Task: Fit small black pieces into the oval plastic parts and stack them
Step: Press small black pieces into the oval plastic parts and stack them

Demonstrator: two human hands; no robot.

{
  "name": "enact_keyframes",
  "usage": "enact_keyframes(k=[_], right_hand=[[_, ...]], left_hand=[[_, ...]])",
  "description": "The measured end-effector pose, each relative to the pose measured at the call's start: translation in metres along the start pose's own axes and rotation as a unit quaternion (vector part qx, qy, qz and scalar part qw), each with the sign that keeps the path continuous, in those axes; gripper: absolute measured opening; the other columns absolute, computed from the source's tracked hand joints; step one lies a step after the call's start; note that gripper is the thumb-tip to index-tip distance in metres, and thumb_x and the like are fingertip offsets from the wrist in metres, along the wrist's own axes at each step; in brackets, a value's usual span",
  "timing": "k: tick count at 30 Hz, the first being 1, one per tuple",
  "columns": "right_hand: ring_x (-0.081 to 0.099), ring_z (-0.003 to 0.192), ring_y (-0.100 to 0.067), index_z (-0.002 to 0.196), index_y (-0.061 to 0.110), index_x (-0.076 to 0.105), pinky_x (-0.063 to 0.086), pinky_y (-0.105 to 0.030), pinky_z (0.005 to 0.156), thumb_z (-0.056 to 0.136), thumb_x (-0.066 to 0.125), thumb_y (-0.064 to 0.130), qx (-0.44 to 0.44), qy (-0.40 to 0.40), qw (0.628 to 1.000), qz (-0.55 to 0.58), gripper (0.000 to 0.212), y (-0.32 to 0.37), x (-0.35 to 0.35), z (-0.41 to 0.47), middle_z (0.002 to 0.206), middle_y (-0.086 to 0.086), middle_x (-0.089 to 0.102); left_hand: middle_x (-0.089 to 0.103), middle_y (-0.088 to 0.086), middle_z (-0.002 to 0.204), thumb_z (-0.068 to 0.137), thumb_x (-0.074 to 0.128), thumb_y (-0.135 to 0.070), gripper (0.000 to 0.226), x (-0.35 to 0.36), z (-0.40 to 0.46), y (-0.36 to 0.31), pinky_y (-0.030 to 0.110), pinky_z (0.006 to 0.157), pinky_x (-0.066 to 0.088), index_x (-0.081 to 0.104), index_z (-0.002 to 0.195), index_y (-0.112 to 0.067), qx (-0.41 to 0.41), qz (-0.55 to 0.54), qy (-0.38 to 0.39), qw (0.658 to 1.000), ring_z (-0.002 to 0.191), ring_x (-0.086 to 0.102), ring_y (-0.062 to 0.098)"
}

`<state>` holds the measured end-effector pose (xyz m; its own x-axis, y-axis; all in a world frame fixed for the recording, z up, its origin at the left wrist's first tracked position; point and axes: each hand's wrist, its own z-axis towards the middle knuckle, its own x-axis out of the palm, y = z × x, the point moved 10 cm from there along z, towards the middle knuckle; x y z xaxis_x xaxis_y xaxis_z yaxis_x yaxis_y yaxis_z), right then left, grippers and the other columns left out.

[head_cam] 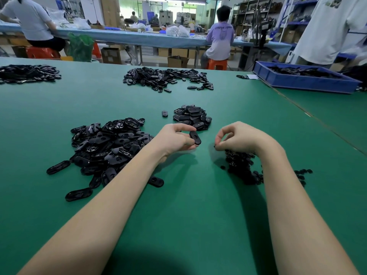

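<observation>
Mid-fitting: the left hand (174, 138) pinches a black oval plastic part (195, 137) while the right hand (236, 136) fingers (219, 144) close on a small black piece (214, 146), which next needs aligning into the oval.

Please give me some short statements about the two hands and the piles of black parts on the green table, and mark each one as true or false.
1. The left hand holds an oval plastic part between its fingers. True.
2. The right hand lies flat and open on the table. False: its fingertips are pinched together above the pile of small black pieces.
3. The big pile of oval parts lies on the person's left side. True.
4. The blue tray stands at the near left corner of the table. False: it stands far away on the right.
5. A smaller heap of parts lies beyond the hands. True.
</observation>
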<state>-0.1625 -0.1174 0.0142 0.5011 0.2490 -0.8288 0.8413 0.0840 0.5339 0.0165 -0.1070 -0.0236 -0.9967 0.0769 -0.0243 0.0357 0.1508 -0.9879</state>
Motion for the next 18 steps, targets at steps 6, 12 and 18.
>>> enact_keyframes(k=[6, 12, 18], right_hand=[[0.054, 0.052, -0.007, 0.081, 0.024, 0.075, 0.039, -0.019, 0.052, 0.083, 0.075, 0.018, -0.063, -0.050, 0.983, 0.163, 0.006, 0.022, 0.003, 0.001, 0.070, 0.009, 0.069], [0.048, 0.047, -0.006, 0.077, 0.023, 0.078, 0.033, -0.013, 0.040, 0.082, 0.077, 0.020, -0.060, -0.082, 0.973, 0.206, 0.006, 0.024, 0.005, 0.003, 0.056, 0.012, 0.060], [0.048, 0.045, -0.006, 0.081, 0.024, 0.074, 0.038, -0.012, 0.045, 0.078, 0.077, 0.014, -0.045, -0.094, 0.966, 0.238, 0.011, 0.020, 0.009, 0.005, 0.068, 0.008, 0.069]], left_hand=[[0.075, 0.021, 0.089, 0.083, 0.067, 0.016, 0.035, 0.000, -0.001, -0.005, 0.028, 0.072, 0.061, 0.064, 0.111, -0.005, 0.029, -0.004, 0.000, 1.000, 0.071, 0.073, 0.022], [0.073, 0.008, 0.079, 0.079, 0.080, -0.002, 0.033, -0.005, -0.002, -0.009, 0.027, 0.067, 0.060, 0.062, 0.105, -0.009, 0.052, 0.063, -0.016, 0.997, 0.068, 0.068, 0.015], [0.077, 0.001, 0.085, 0.076, 0.085, -0.015, 0.031, -0.005, -0.005, -0.022, 0.032, 0.071, 0.054, 0.060, 0.093, -0.020, 0.128, 0.208, -0.056, 0.968, 0.067, 0.065, 0.013]])
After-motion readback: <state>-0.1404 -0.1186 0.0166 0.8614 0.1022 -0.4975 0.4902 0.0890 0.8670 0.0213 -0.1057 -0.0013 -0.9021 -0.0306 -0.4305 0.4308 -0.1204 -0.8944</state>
